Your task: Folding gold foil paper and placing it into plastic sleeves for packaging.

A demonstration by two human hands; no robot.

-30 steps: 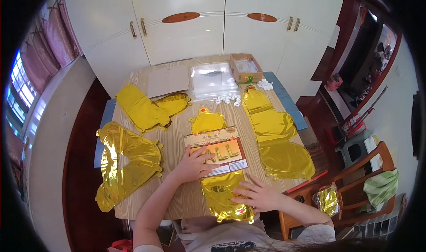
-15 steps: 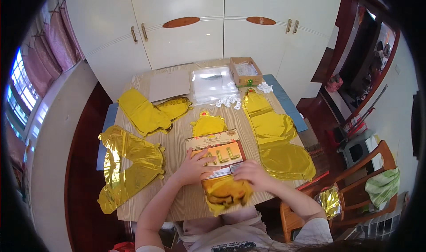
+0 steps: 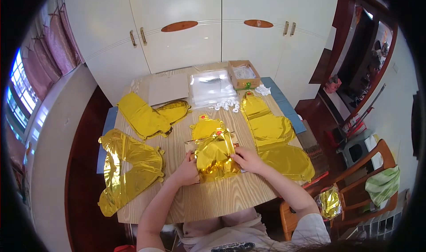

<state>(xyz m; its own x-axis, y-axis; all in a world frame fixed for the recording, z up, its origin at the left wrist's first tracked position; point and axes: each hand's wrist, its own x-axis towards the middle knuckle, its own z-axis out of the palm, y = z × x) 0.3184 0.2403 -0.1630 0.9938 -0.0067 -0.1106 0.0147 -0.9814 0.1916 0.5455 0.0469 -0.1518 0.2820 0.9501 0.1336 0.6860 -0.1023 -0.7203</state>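
A crumpled gold foil balloon (image 3: 214, 156) lies on the wooden table (image 3: 213, 196), covering most of a printed card (image 3: 191, 144) beneath it. My left hand (image 3: 187, 172) grips the balloon's left edge. My right hand (image 3: 248, 159) presses on its right edge. A smaller flat gold balloon (image 3: 205, 128) sits just behind.
More gold foil balloons lie around: a large one at the left (image 3: 128, 163), one at the back left (image 3: 148, 114), two stacked at the right (image 3: 275, 141). Clear plastic bags (image 3: 212, 87), a small cardboard box (image 3: 243, 74) and white small parts (image 3: 226, 105) sit at the back. A wooden chair (image 3: 355, 185) stands right.
The gold balloon came up from the table's near edge onto the printed card. Both hands moved with it and now hold its sides.
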